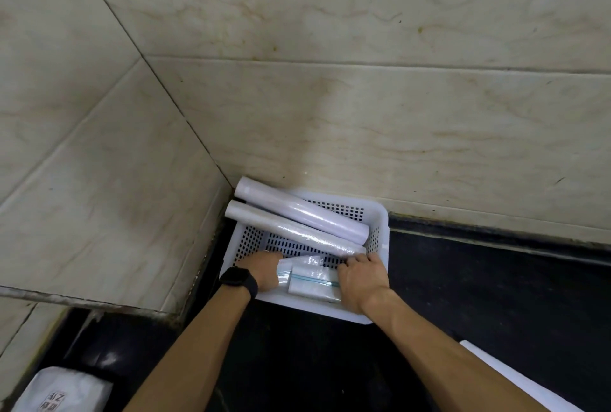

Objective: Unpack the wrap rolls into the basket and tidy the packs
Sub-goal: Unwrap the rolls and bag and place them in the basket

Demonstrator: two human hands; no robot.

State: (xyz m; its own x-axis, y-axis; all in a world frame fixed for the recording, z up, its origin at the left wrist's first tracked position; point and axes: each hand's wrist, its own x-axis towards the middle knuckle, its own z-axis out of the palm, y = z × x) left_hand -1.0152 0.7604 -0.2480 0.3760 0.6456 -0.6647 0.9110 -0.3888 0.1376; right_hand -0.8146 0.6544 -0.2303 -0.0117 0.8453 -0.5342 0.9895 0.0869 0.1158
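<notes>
Both hands are down in the basket. The left hand (264,271), with a black watch (238,280) on its wrist, is curled against the left end of the clear packs (312,279), fingers tucked under or behind them; how firmly it grips I cannot tell. The right hand (362,276) lies over the right end of the same packs, fingers bent and pointing left, fingertips close to the end of the nearer roll; whether it pinches the film or only presses on it is hidden.

Between the 2 hands, the packs look like thin, glossy plastic with a blue-green strip across them, lying at the near side of the white basket (377,213). My guess: very light, floppy and slick, likely to slide and crumple, so flat palms at both ends or a pinch near the strip would serve better than a grab at the middle.

Further out, 2 wrap rolls lie diagonally, the nearer roll (291,228) and the farther roll (304,209) side by side and touching, their left ends sticking up over the basket rim toward the tiled corner. They look stiff, smooth and light, apt to roll; holding one around its middle would seem safest.

The basket sits on the dark worktop (479,279), pushed into the corner of the wall (330,97).
</notes>
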